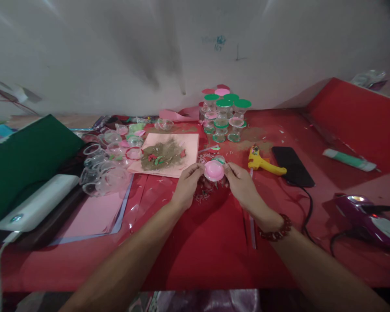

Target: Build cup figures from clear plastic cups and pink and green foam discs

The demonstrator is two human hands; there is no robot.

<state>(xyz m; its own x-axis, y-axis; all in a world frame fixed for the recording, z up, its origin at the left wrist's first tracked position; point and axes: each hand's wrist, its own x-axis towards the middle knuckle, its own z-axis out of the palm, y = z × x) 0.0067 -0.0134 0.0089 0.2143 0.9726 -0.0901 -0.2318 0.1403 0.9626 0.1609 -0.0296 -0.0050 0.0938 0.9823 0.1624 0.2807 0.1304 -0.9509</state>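
Observation:
Both of my hands hold a small clear plastic cup with a pink round lid (213,170) just above the red table (198,242). My left hand (186,184) pinches its left edge with closed fingers. My right hand (238,184), with a red bead bracelet on the wrist, pinches its right edge. Just beyond the cup lies a pink sheet with a heap of brownish filling and red and green bits (165,154).
A heap of empty clear cups (105,167) lies to the left. Finished cups with green and pink lids (225,115) stand by the wall. A yellow glue gun (263,162), a black phone (292,166), a green tube (348,159), a purple tool (367,219), a white power bank (35,203) and green paper (22,160) surround me.

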